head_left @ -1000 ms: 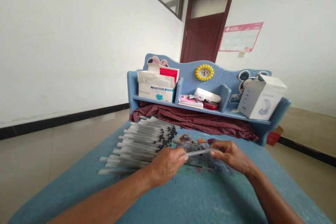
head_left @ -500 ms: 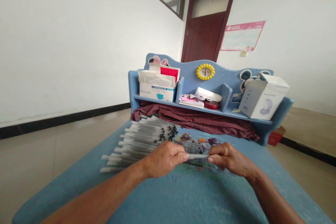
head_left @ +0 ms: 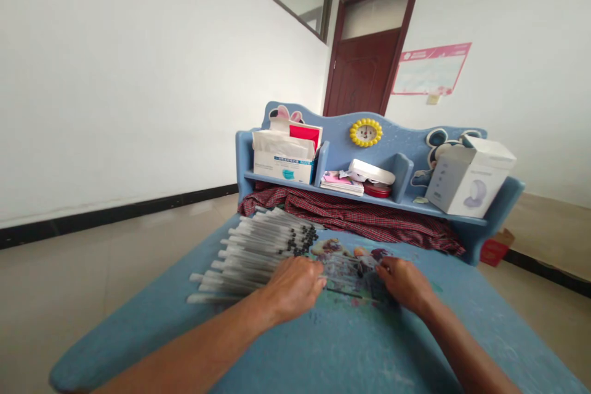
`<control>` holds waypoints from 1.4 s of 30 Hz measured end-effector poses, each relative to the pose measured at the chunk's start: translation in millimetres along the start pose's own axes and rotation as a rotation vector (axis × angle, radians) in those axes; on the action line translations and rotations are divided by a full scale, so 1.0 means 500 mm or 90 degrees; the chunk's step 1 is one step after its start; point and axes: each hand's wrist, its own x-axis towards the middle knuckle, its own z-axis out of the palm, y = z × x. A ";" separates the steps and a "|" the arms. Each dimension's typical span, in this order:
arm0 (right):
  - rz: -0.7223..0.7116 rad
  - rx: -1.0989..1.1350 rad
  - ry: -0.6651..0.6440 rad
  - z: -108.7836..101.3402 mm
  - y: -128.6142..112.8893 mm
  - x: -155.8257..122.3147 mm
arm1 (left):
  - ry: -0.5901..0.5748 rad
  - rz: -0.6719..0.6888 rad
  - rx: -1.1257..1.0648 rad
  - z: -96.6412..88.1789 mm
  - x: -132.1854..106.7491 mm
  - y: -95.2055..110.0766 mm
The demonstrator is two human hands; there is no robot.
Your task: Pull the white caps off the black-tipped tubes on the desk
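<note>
My left hand [head_left: 295,286] is closed, fingers curled, just right of a pile of pens [head_left: 252,252]. What it holds is hidden. The pens have pale translucent barrels and black ends pointing right, and they lie side by side on the blue table [head_left: 323,345]. My right hand [head_left: 404,283] is low over the table with thumb and finger pinched at small clear and dark pieces [head_left: 362,268]. Blur hides what is between its fingertips. A thin dark stick [head_left: 353,294] lies on the table between the hands.
Behind the pens, a red checked cloth [head_left: 341,215] is bunched under a blue shelf [head_left: 281,180]. The shelf carries a mask box [head_left: 284,163], papers [head_left: 341,183], a red round tin [head_left: 377,189] and a white carton [head_left: 471,178]. A yellow flower clock [head_left: 365,132] is on its back panel.
My hands were joined by a pale pen stretched between them. Now they are farther apart, the right hand lower at the table, and no pen spans them. The view has shifted slightly.
</note>
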 end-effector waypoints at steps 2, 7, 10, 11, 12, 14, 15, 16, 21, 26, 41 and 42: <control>0.025 -0.122 -0.021 0.012 -0.005 -0.007 | -0.038 0.008 0.047 0.006 -0.010 0.004; 0.046 -0.263 -0.038 0.023 -0.024 -0.016 | -0.092 0.033 0.090 0.017 -0.019 0.014; 0.033 -0.290 -0.029 0.028 -0.038 -0.021 | -0.076 0.032 0.091 0.020 -0.019 0.012; 0.028 -0.292 -0.028 0.029 -0.041 -0.022 | -0.064 0.026 0.086 0.016 -0.019 0.009; 0.024 -0.288 -0.027 0.030 -0.043 -0.024 | -0.053 0.018 0.080 0.009 -0.018 0.005; 0.024 -0.271 -0.018 0.028 -0.043 -0.026 | -0.027 -0.006 0.066 -0.014 -0.015 -0.009; 0.028 -0.260 -0.011 0.026 -0.041 -0.027 | -0.012 -0.023 0.066 -0.029 -0.013 -0.020; 0.033 -0.249 -0.006 0.023 -0.039 -0.027 | 0.005 -0.044 0.076 -0.045 -0.012 -0.032; 0.059 -0.219 -0.012 0.005 -0.030 -0.025 | 0.035 -0.144 0.188 -0.100 -0.015 -0.101; 0.071 -0.210 0.006 -0.002 -0.031 -0.025 | -0.009 -0.153 0.204 -0.096 -0.010 -0.138; -0.182 0.109 0.158 -0.004 -0.073 -0.050 | 0.109 0.060 0.190 -0.065 -0.004 -0.064; -0.214 0.151 0.144 -0.003 -0.083 -0.055 | 0.115 0.092 0.183 -0.057 -0.005 -0.051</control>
